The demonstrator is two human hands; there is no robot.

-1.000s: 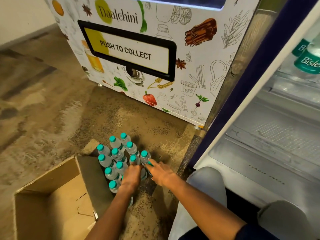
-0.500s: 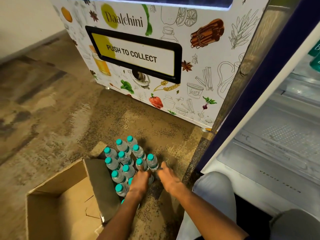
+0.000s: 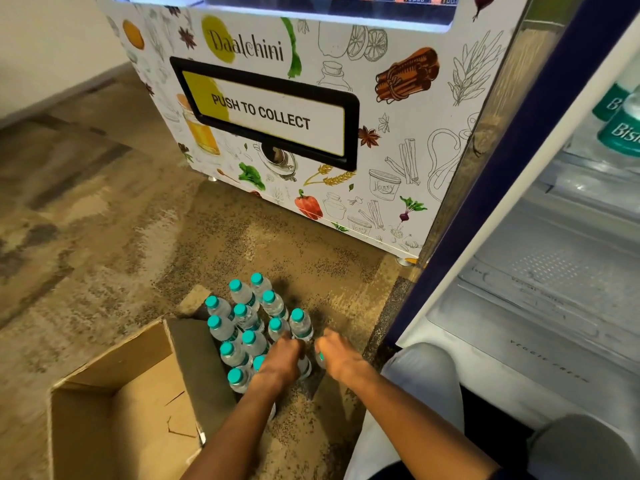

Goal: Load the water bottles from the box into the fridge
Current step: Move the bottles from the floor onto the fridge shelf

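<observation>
Currently on the speckled brown floor (image 3: 104, 237): a cluster of small clear plastic water bottles with teal screw caps (image 3: 247, 317), standing upright and touching one another, just beside the open brown cardboard box (image 3: 114, 420) — which shows only bare card inside.

Left hand (image 3: 282, 358): fingers curled down over a bottle at the near edge of the cluster, apparently gripping it around the shoulder; the cap is hidden under the palm.

Right hand (image 3: 341, 358): closed around a separate bottle just right of the cluster — a sliver of teal cap shows at the thumb side.

White fridge with dark blue door edge (image 3: 519, 306): open at right, lower shelf and drawer bare in view; green-labelled bottles (image 3: 620, 129) stand on the shelf above.

Illustrated white vending machine (image 3: 311, 116): behind the cluster, well apart from it.

Handling estimate: each bottle is likely light for its size but full, with thin walls that give under squeeze and may be slick. Best hold is probably the stiffer neck below the cap, or mid-body with a gentle wrap.
</observation>
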